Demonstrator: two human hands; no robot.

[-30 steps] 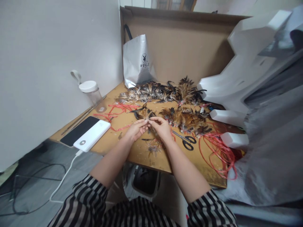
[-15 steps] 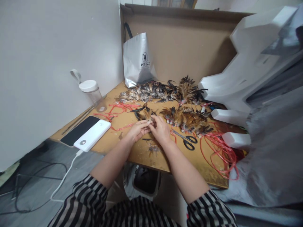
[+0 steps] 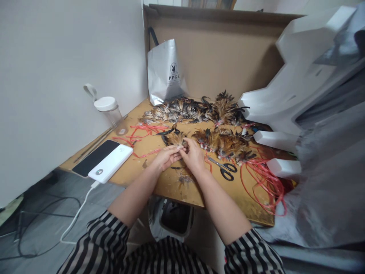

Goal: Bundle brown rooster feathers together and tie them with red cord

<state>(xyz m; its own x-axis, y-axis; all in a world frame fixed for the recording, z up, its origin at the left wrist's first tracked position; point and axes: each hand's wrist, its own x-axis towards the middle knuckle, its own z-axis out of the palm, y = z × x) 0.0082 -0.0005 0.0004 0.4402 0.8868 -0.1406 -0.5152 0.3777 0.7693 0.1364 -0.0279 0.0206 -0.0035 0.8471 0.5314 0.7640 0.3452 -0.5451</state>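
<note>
Feathers (image 3: 177,138) are held in the narrow, pinching grip of the left hand (image 3: 167,157) and right hand (image 3: 194,156). Compared with a second earlier, the right hand is curled higher beside them.

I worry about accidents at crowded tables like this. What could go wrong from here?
Scissors: they lie beside the right hand, blades pointing towards its wrist, so a sideways move might nick it.

Power bank: it sits at the edge of the table with its cable hanging down; a snag could pull it off.

Feathers: the left hand and right hand seem to pinch them only with fingertips, so some might slip loose.
</note>
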